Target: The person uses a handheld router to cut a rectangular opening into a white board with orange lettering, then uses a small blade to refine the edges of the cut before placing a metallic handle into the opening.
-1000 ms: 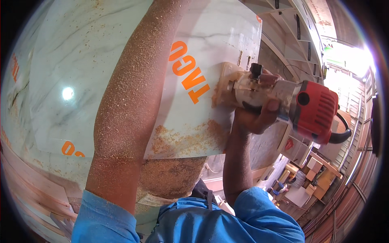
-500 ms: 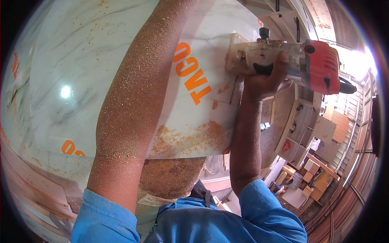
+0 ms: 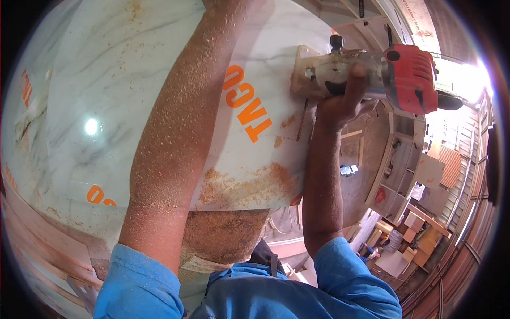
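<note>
My right hand (image 3: pixel 345 103) grips a red and silver trim router (image 3: pixel 411 77), whose clear base rests at the right edge of a white marble-patterned sheet (image 3: pixel 106 85) with orange lettering. The router lies sideways in the picture, its red motor end pointing right over the edge. My left arm, dusted with wood chips, stretches across the sheet to the top of the view, where my left hand (image 3: pixel 228 6) is cut off and its fingers are hidden. Patches of sawdust (image 3: pixel 244 181) lie along the sheet's near part.
Wooden strips (image 3: pixel 48 250) lie at the lower left. Beyond the right edge are a white shelving frame (image 3: pixel 393 170), a small object on the floor (image 3: pixel 349 170), stacked boards and boxes (image 3: pixel 411 239), and a corrugated metal wall (image 3: pixel 465 175). A brown board (image 3: pixel 223 234) sits below the sheet.
My right hand and the router have moved up along the sheet's right edge, mostly in the earlier half second, then slightly up and left. My left arm has shifted only slightly.
</note>
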The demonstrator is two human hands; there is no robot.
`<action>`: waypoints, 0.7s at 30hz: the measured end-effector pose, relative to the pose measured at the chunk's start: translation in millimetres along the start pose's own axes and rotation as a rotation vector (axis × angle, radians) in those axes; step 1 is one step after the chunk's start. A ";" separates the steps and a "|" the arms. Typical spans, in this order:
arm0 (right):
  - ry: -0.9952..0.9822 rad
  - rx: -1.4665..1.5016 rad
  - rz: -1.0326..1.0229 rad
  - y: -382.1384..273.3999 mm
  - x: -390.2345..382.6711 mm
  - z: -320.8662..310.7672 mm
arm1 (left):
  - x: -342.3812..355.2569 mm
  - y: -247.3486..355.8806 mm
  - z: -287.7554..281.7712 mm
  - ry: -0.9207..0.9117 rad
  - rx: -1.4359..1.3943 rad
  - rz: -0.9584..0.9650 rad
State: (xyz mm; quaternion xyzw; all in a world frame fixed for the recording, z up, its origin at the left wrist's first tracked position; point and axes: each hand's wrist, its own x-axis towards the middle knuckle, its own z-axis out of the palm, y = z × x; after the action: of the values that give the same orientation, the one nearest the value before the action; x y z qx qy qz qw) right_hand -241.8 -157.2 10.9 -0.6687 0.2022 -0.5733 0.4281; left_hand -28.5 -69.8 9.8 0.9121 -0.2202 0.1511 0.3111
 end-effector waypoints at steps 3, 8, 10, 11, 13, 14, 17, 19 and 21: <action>-0.063 0.052 0.000 -1.1 0.1 1.2 | -0.1 1.8 -1.0 -0.021 -0.042 -0.007; -0.082 0.023 0.030 -2.8 0.8 -2.6 | -4.2 7.8 6.3 -0.163 -0.137 0.082; -0.090 0.026 0.051 -3.5 1.5 -2.5 | -3.8 7.1 7.5 -0.119 -0.186 0.083; -0.085 0.054 0.036 -3.8 1.6 -1.6 | -4.5 6.6 7.7 -0.110 -0.188 0.090; -0.073 0.089 0.009 -4.9 2.2 0.4 | -6.9 5.0 7.0 -0.018 -0.167 0.166; -0.070 0.070 0.012 -6.2 2.2 1.1 | -7.4 4.8 6.5 -0.010 -0.167 0.175; -0.102 0.071 0.044 -12.4 4.7 2.0 | -9.4 5.3 5.8 0.005 -0.197 0.214; -0.134 0.089 0.072 -17.9 8.6 2.9 | -10.6 6.5 6.5 -0.040 -0.241 0.177; -0.133 0.064 0.103 -23.1 15.1 5.2 | -11.0 5.8 6.5 -0.133 -0.317 0.167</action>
State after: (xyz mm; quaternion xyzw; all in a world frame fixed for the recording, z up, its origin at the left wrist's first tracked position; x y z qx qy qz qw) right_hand -238.0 -154.3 38.5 -0.6799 0.1889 -0.5113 0.4906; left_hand -39.9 -74.7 3.2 0.8381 -0.3363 0.0794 0.4220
